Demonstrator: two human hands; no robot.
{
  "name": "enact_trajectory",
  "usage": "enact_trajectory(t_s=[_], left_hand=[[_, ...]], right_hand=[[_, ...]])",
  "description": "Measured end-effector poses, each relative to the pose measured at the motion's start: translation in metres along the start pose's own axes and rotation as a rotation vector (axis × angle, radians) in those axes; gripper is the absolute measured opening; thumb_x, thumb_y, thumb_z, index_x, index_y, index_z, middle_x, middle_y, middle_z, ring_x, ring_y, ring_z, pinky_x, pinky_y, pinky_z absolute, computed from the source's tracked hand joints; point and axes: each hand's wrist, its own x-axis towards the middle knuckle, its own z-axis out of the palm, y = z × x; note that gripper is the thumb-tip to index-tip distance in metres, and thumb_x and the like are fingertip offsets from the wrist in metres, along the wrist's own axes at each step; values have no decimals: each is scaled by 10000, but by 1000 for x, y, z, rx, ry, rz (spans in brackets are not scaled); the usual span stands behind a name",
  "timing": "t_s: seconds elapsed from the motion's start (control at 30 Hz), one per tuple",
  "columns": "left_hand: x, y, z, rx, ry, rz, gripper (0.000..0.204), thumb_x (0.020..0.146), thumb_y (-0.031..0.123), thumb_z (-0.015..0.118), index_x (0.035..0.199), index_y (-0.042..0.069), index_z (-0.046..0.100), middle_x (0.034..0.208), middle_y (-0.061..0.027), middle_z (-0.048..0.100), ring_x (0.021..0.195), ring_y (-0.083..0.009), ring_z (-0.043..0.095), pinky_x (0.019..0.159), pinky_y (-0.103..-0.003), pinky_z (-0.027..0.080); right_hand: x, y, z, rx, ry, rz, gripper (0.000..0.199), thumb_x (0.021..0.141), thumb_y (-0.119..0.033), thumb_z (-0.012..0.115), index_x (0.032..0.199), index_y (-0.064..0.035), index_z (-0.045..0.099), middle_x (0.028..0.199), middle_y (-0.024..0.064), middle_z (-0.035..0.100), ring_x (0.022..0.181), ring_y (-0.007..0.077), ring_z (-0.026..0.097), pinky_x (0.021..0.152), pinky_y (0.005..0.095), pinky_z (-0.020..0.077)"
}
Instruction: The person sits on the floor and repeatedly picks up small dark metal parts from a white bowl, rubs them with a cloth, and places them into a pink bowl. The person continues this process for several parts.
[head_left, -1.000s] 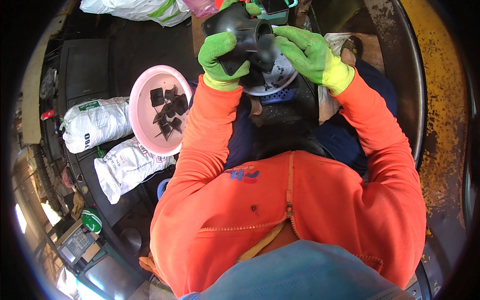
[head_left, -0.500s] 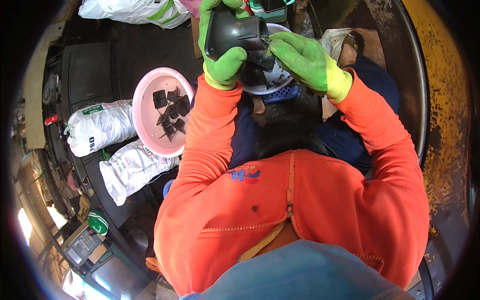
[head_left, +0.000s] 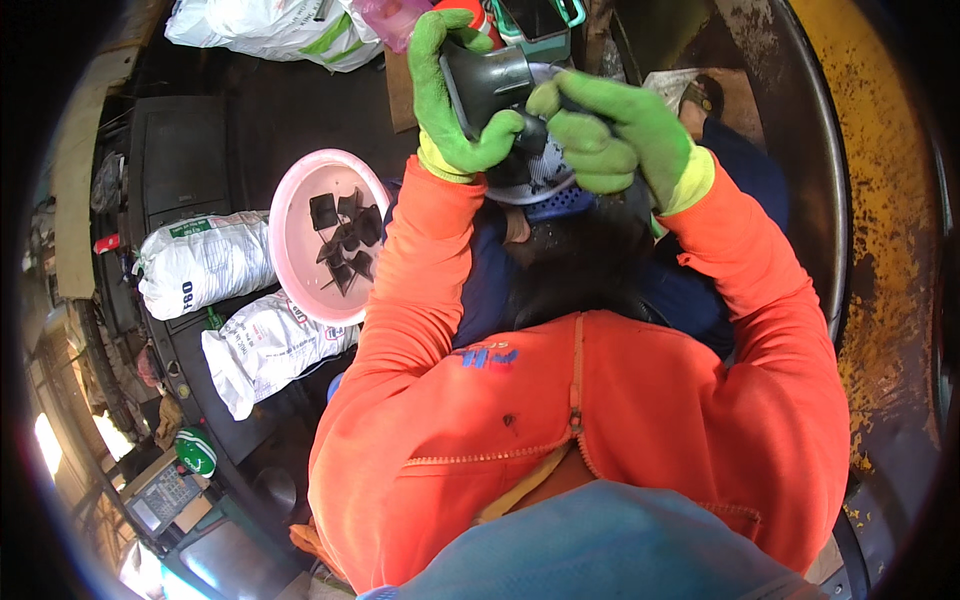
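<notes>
In a green glove, my left hand (head_left: 447, 120) grips a black plastic part (head_left: 492, 80) with a flat flange and a short round tube. The thumb presses its near side while the fingers wrap round the far edge. My right hand (head_left: 625, 125), gloved alike, sits by the tube's mouth, its lower fingers curled in and its forefinger and thumb close together. What it holds, if anything, is hidden. Below the hands a white mesh basket (head_left: 548, 178) contains more black parts, largely covered by the gloves. Under its rim shows a blue perforated basket or stool (head_left: 553, 207).
To the left, a pink basin (head_left: 287, 265) holds several small black pieces (head_left: 345, 238). White sacks (head_left: 205, 262) lie beside it. Farther off are a white and green bag (head_left: 275, 30) and a teal container (head_left: 548, 45). A rusty yellow metal edge (head_left: 880, 250) runs along the right.
My right hand has drawn slightly right and its fingers have curled more. The black part has shifted a little down and right with my left hand and tilted.
</notes>
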Motion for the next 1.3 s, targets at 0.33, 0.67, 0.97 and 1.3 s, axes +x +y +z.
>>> enact_trajectory(t_s=[0.33, 0.67, 0.97, 1.3], left_hand=[[15, -11, -1, -1127, 367, -670, 589, 889, 356, 557, 1345, -6, 463, 1257, -229, 578, 1070, -399, 622, 910, -542, 524], [-13, -49, -13, -360, 257, -1016, 290, 868, 109, 628, 1140, 17, 668, 951, -49, 686, 784, -125, 640, 677, -257, 521], [33, -69, 20, -624, 456, -928, 392, 883, 62, 557, 1274, 51, 543, 1126, -83, 634, 1027, -228, 634, 822, -345, 554], [26, 19, 49, -840, 359, -823, 339, 888, 46, 572, 1225, 22, 602, 1099, -79, 665, 962, -186, 659, 818, -313, 562]], right_hand=[[13, -44, -40, -75, 155, -427, 366, 1010, -343, 432, 1087, -9, 563, 712, -6, 496, 527, 85, 377, 484, 230, 291], [8, -70, -54, -299, 500, -738, 314, 985, -289, 506, 1079, -6, 605, 723, 4, 545, 546, 83, 447, 492, 229, 347], [11, -78, -50, -317, 522, -697, 296, 965, -330, 561, 1059, -53, 605, 705, -9, 523, 513, 64, 416, 458, 207, 314], [16, -49, -37, -691, 423, -765, 296, 822, -157, 740, 1081, -50, 645, 914, -14, 621, 797, 45, 559, 704, 216, 474]])
